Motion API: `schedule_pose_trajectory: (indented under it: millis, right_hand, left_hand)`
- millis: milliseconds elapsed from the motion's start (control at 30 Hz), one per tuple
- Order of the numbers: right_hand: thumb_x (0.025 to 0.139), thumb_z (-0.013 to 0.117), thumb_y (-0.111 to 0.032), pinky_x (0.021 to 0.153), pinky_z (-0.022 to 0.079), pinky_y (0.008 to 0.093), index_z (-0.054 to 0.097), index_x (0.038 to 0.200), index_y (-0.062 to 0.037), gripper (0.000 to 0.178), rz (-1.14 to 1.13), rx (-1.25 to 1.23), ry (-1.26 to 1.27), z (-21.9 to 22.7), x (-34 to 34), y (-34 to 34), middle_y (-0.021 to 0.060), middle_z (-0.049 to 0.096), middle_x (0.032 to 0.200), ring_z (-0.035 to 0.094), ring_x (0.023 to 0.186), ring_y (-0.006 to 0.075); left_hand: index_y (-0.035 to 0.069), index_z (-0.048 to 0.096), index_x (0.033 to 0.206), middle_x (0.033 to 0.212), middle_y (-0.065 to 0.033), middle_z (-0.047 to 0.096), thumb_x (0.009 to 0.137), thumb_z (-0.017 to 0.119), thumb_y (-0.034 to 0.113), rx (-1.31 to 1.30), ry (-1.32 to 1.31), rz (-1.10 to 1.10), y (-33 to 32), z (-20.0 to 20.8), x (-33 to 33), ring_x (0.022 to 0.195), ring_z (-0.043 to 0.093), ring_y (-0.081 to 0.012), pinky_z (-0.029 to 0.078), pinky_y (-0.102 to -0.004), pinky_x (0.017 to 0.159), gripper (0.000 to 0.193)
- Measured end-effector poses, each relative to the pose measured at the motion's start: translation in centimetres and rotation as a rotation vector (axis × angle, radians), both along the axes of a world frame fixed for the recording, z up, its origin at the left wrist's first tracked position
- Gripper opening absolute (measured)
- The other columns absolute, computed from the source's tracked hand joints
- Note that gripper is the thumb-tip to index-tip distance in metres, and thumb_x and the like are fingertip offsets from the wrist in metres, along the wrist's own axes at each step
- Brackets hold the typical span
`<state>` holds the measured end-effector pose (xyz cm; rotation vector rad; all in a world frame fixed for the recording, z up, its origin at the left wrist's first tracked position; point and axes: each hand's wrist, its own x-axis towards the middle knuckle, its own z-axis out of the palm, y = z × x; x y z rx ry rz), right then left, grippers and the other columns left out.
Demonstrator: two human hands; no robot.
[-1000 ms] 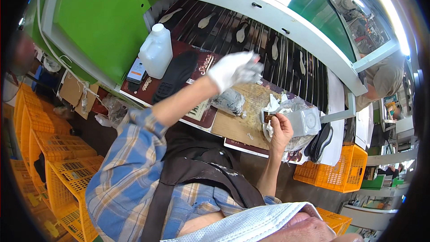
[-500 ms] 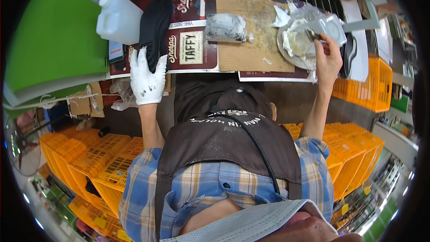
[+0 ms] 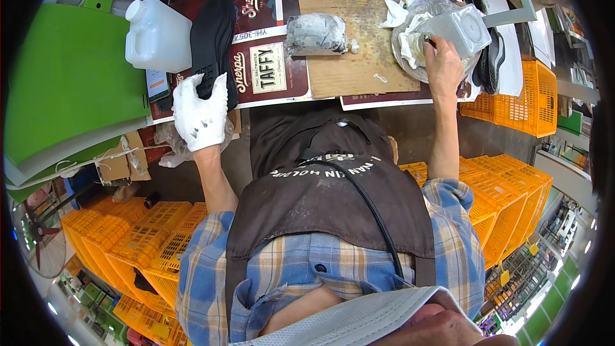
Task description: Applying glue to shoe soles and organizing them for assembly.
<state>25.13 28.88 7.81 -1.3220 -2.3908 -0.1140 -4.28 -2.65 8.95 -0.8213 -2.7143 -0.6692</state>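
Observation:
My left hand (image 3: 200,115), in a white glove with dark smudges, rests at the near end of a black shoe sole (image 3: 213,35). Its thumb and fingers are spread to either side of that end. My bare right hand (image 3: 445,67) reaches over a round plastic-covered dish (image 3: 398,45) on the right. Thumb and fingertips are pinched together there; whatever is between them is too small to make out. Crumpled white cloth (image 3: 410,37) lies in the dish, and a clear square container (image 3: 471,29) lies just beyond my knuckles.
A white jug (image 3: 160,35) and a phone (image 3: 157,83) are left of the sole. On stained cardboard (image 3: 359,77) lies a grey wrapped bundle (image 3: 317,34). Black soles (image 3: 492,61) lie at the right. Orange crates (image 3: 154,230) surround me; a green panel (image 3: 70,64) stands left.
My right hand has moved left and further into the dish, its fingers lower over the cloth. The left hand stays by the sole's near end. The whole view has shifted slightly.

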Motion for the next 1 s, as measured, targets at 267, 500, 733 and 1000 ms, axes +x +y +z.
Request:
schedule_pose_trajectory:
  millis: [267, 500, 733, 1000]
  right_hand:
    - [0.083, 0.066, -0.022, 0.073, 0.051, 0.0442, 0.069, 0.097, -0.0076, 0.020, 0.001, 0.008, -0.065, 0.2, 0.0, 0.5, 0.0139, 0.066, 0.089, 0.065, 0.082, 0.0353]
    - [0.082, 0.066, -0.019, 0.073, 0.051, 0.0441, 0.069, 0.097, -0.0067, 0.020, 0.026, -0.013, -0.076, 0.1, -0.3, 0.9, 0.0150, 0.066, 0.090, 0.065, 0.083, 0.0364]
    - [0.084, 0.065, -0.016, 0.075, 0.051, 0.0416, 0.069, 0.101, -0.0035, 0.022, 0.005, -0.026, 0.265, -0.1, 0.9, -0.1, 0.0169, 0.068, 0.096, 0.065, 0.084, 0.0354]
    - [0.081, 0.070, -0.012, 0.060, 0.044, 0.0210, 0.068, 0.108, -0.0001, 0.030, -0.082, -0.215, 0.567, -1.4, 1.8, -0.1, 0.0010, 0.068, 0.085, 0.050, 0.063, 0.0038]
  left_hand:
    - [0.006, 0.066, 0.096, 0.103, -0.0125, 0.064, 0.074, 0.078, 0.035, 0.083, -0.040, 0.020, 0.1, 0.7, -0.4, 0.096, 0.063, -0.0296, 0.050, -0.0393, 0.086, 0.039]
    - [0.004, 0.067, 0.098, 0.108, -0.0147, 0.060, 0.071, 0.082, 0.021, 0.232, 0.062, -0.104, 0.0, 1.1, -0.9, 0.099, 0.061, -0.0292, 0.050, -0.0380, 0.087, 0.035]
    - [0.006, 0.066, 0.100, 0.115, -0.0186, 0.055, 0.067, 0.080, 0.001, 0.479, 0.231, -0.270, 0.4, 1.3, 1.2, 0.098, 0.061, -0.0290, 0.054, -0.0357, 0.080, 0.037]
    - [-0.001, 0.066, 0.100, 0.130, -0.0262, 0.051, 0.068, 0.082, -0.001, 0.595, 0.012, -0.400, 2.6, -0.7, 5.5, 0.103, 0.064, -0.0316, 0.055, -0.0337, 0.085, 0.036]
